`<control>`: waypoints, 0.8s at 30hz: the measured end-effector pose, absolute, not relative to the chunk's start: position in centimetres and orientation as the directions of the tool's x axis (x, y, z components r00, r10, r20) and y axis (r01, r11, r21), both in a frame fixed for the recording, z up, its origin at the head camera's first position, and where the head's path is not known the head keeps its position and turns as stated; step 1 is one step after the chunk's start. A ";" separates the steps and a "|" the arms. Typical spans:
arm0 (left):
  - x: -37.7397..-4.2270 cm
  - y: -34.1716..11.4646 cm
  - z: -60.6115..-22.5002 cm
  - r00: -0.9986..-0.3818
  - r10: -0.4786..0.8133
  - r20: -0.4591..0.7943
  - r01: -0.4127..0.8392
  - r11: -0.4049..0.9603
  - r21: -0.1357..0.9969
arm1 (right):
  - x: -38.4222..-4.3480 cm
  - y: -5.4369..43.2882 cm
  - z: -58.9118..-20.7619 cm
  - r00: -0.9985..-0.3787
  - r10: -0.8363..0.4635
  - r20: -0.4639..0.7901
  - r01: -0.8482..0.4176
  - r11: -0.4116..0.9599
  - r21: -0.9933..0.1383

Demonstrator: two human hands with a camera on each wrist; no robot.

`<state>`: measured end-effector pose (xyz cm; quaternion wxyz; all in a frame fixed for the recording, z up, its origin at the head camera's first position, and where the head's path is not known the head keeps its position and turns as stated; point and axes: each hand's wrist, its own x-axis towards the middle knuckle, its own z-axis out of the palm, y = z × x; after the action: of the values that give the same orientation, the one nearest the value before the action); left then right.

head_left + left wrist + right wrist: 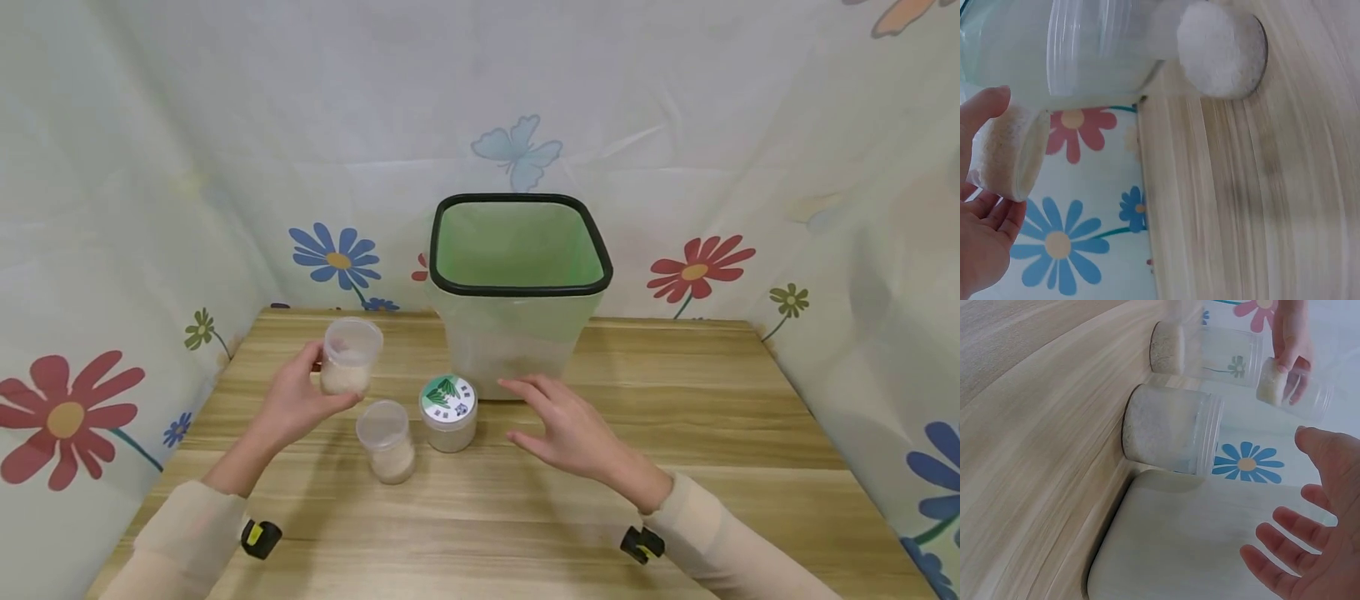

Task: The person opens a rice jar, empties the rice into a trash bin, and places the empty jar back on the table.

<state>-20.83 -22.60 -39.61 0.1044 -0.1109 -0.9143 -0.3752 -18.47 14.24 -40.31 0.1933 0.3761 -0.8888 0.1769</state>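
My left hand grips a small clear plastic jar with pale, grain-like contents in its lower part, raised above the table. Its mouth looks uncovered. Just below and to the right stands a second clear jar, also partly filled with pale grains. Beside that one sits a jar with a printed white-and-green lid. My right hand hovers to the right of the lidded jar with fingers spread, holding nothing; in the right wrist view its fingers are apart from the jars.
A tall, light-green bin with a black rim stands at the back middle of the wooden table, right behind the lidded jar. A flower-printed curtain closes off the back and both sides.
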 end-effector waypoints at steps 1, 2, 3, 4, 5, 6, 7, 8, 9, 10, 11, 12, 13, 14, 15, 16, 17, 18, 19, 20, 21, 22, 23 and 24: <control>-20.8 -22.3 -39.5 -0.951 0.134 0.279 0.292 0.690 0.662 | -18.4 14.2 -40.3 -0.643 -0.598 0.478 -0.736 0.656 -0.170; -20.7 -22.1 -39.4 -0.949 0.143 0.282 0.300 0.683 0.665 | -18.4 14.2 -40.3 -0.644 -0.596 0.480 -0.735 0.656 -0.170; -20.6 -21.8 -39.3 -0.947 0.151 0.284 0.309 0.676 0.669 | -18.4 14.1 -40.3 -0.643 -0.595 0.482 -0.735 0.656 -0.171; -20.5 -21.5 -39.2 -0.945 0.159 0.287 0.317 0.670 0.671 | -18.4 14.1 -40.3 -0.643 -0.592 0.485 -0.735 0.656 -0.172; -20.4 -21.2 -39.1 -0.943 0.167 0.288 0.324 0.663 0.675 | -18.4 14.1 -40.3 -0.641 -0.591 0.489 -0.735 0.656 -0.171; -20.3 -20.9 -39.0 -0.941 0.174 0.291 0.331 0.659 0.676 | -18.4 14.0 -40.3 -0.639 -0.590 0.493 -0.736 0.656 -0.169; -20.2 -20.6 -38.9 -0.939 0.179 0.295 0.337 0.657 0.674 | -18.3 14.0 -40.3 -0.638 -0.589 0.497 -0.736 0.656 -0.167; -20.1 -20.2 -38.7 -0.936 0.186 0.299 0.345 0.654 0.673 | -18.3 13.9 -40.3 -0.635 -0.586 0.503 -0.737 0.654 -0.168; -20.1 -19.9 -38.6 -0.933 0.194 0.303 0.354 0.650 0.672 | -18.3 13.9 -40.3 -0.633 -0.583 0.509 -0.738 0.653 -0.170; -20.0 -19.5 -38.5 -0.930 0.203 0.308 0.363 0.648 0.670 | -18.3 13.8 -40.2 -0.632 -0.579 0.515 -0.738 0.652 -0.173; -20.0 -19.1 -38.5 -0.926 0.212 0.312 0.373 0.643 0.669 | -18.3 13.8 -40.1 -0.632 -0.575 0.520 -0.738 0.652 -0.176; -19.9 -18.7 -38.4 -0.923 0.219 0.317 0.381 0.639 0.668 | -18.3 13.7 -40.0 -0.633 -0.571 0.523 -0.737 0.650 -0.182; -19.9 -18.2 -38.4 -0.917 0.232 0.325 0.395 0.636 0.662 | -18.3 13.7 -39.9 -0.633 -0.567 0.527 -0.737 0.650 -0.186; -20.0 -17.8 -38.4 -0.912 0.244 0.330 0.408 0.630 0.661 | -18.3 13.6 -39.7 -0.635 -0.563 0.530 -0.736 0.649 -0.192; -20.0 -17.3 -38.5 -0.906 0.255 0.339 0.422 0.624 0.658 | -18.4 13.6 -39.6 -0.636 -0.559 0.532 -0.735 0.648 -0.197; -20.0 -16.9 -38.5 -0.900 0.264 0.347 0.434 0.619 0.654 | -18.5 13.6 -39.5 -0.637 -0.555 0.534 -0.734 0.649 -0.201; -20.0 -16.5 -38.6 -0.894 0.273 0.355 0.446 0.615 0.651 | -18.5 13.5 -39.3 -0.639 -0.553 0.535 -0.733 0.649 -0.204; -20.0 -16.0 -38.6 -0.888 0.280 0.365 0.459 0.609 0.647 | -18.6 13.5 -39.2 -0.641 -0.549 0.537 -0.731 0.650 -0.208; -20.0 -15.6 -38.7 -0.880 0.289 0.378 0.473 0.602 0.643 | -18.6 13.5 -39.1 -0.643 -0.545 0.538 -0.729 0.651 -0.212; -20.1 -15.3 -38.8 -0.875 0.292 0.387 0.483 0.594 0.643 | -18.7 13.5 -39.0 -0.647 -0.542 0.536 -0.726 0.653 -0.216; -20.1 -15.0 -38.9 -0.866 0.298 0.403 0.499 0.585 0.639 | -18.7 13.5 -38.9 -0.649 -0.539 0.537 -0.724 0.653 -0.221; -20.2 -14.7 -39.1 -0.858 0.303 0.415 0.512 0.576 0.638 | -18.7 13.5 -38.9 -0.652 -0.535 0.538 -0.722 0.654 -0.225; -20.2 -14.4 -39.2 -0.851 0.307 0.427 0.524 0.568 0.635 | -18.7 13.5 -38.8 -0.655 -0.532 0.538 -0.720 0.655 -0.230; -20.2 -14.1 -39.3 -0.845 0.312 0.435 0.534 0.560 0.634 | -18.7 13.5 -38.8 -0.657 -0.528 0.538 -0.719 0.655 -0.234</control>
<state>-20.20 -14.10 -39.30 0.1378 -0.2424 -0.8724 -0.4015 -18.70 13.55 -38.78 0.2169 0.3529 -0.8834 0.2190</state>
